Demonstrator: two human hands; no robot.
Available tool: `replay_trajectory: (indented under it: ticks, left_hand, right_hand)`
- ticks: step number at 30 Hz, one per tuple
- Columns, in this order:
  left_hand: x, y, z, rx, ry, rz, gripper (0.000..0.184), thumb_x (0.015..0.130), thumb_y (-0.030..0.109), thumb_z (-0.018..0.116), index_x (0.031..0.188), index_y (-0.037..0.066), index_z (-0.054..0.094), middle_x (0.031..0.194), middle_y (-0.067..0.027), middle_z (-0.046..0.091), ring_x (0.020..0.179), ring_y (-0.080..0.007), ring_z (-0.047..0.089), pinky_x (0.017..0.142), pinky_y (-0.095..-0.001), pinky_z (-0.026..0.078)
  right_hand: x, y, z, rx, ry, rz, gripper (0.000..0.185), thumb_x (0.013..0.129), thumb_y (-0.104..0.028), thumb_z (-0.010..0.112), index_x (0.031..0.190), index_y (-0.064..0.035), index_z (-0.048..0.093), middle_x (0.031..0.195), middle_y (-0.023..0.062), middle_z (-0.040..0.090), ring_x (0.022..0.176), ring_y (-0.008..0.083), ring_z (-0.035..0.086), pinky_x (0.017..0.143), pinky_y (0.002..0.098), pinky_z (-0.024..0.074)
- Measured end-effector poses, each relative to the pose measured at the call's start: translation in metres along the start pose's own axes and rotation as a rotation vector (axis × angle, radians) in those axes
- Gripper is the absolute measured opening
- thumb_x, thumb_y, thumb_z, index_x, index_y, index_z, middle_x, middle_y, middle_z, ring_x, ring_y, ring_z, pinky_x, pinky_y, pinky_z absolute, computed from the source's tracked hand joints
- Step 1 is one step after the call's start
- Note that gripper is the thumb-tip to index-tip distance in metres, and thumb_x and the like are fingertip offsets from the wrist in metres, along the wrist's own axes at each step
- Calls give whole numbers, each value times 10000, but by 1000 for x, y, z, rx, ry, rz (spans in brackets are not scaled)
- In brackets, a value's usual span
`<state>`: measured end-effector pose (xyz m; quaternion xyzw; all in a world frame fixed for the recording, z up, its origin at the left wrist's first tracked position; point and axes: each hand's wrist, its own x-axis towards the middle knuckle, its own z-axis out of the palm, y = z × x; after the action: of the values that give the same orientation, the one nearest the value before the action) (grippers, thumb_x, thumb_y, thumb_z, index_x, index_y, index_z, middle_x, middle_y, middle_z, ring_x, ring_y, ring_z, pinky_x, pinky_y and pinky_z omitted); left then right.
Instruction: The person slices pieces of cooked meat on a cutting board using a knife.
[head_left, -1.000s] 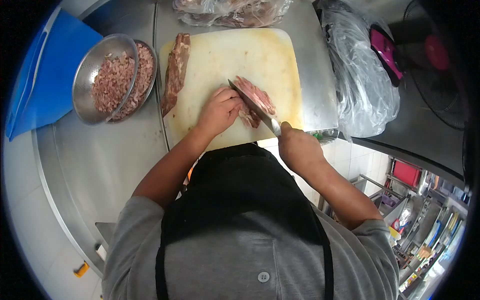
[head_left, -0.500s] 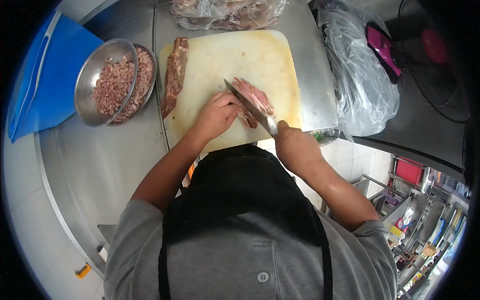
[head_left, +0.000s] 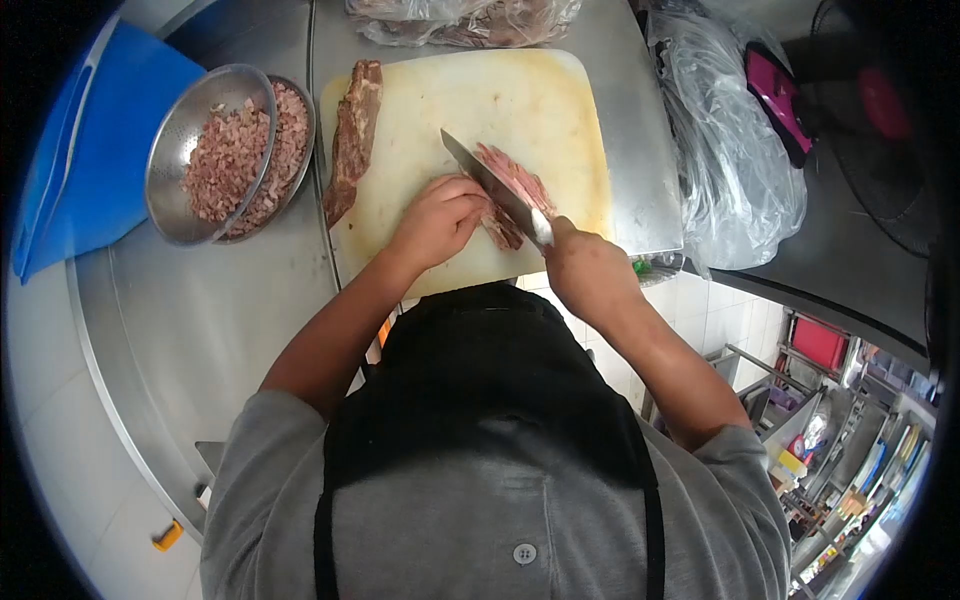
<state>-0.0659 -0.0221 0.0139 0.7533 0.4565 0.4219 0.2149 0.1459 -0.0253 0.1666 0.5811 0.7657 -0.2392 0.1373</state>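
on steel, the meat (head_left: 502, 227) lies under the left hand's (head_left: 440, 220) curled fingers; the right's (head_left: 592, 270) grip a knife (head_left: 497, 189).

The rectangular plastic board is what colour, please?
The board is off-white with yellowed edges, clearest in head view.

So the cutting board (head_left: 500, 90) sits on the desk (head_left: 230, 340), a long meat piece (head_left: 355, 140) along its left side. Two overlapping bowls (head_left: 165, 170) of chopped meat (head_left: 232, 165) are left of that, plastic bags (head_left: 735, 170) off right.
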Motion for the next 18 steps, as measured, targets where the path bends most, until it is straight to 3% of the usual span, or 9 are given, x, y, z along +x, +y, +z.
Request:
replay_trajectory:
  ticks: [4, 6, 10, 12, 18]
  left_hand:
    - [0, 11, -13, 27, -25, 57, 128, 799, 53, 730, 925, 68, 737, 1019, -74, 645, 1061, -294, 613, 928, -401, 516]
    - [2, 9, -11, 43, -140, 94, 124, 792, 57, 735, 916, 68, 735, 1016, -66, 635, 1064, -288, 608, 932, -396, 511]
    - [1, 8, -8, 26, -143, 45, 102, 792, 65, 737, 893, 68, 733, 1006, -66, 636, 1062, -284, 607, 931, -391, 508]
    - [3, 6, -6, 50, -117, 62, 89, 788, 66, 741, 876, 65, 730, 1000, -64, 639, 1054, -284, 607, 922, -393, 511]
    - [0, 1, -3, 30, -136, 47, 130, 780, 43, 745, 905, 78, 731, 1000, -70, 647, 1017, -293, 626, 908, -404, 520]
  right_hand:
    - [-27, -5, -5, -43, -78, 61, 187, 965, -135, 514, 1059, 15, 574, 890, 247, 721, 840, 422, 721, 761, 517, 566]
    - [-26, -5, 1, -59, -116, 86, 180, 961, -126, 512, 1052, 16, 574, 888, 247, 720, 836, 422, 721, 762, 515, 566]
    - [-21, 0, 8, -43, -113, 75, 160, 940, -96, 500, 1034, 16, 563, 876, 254, 715, 836, 421, 721, 765, 515, 565]
    - [-16, 5, 10, -2, -90, 70, 191, 958, -169, 552, 1032, 7, 557, 833, 262, 699, 814, 438, 704, 743, 539, 560]
    - [12, 4, 41, 30, 9, 45, 199, 970, -183, 546, 1035, 5, 540, 840, 267, 694, 812, 452, 694, 747, 552, 545]
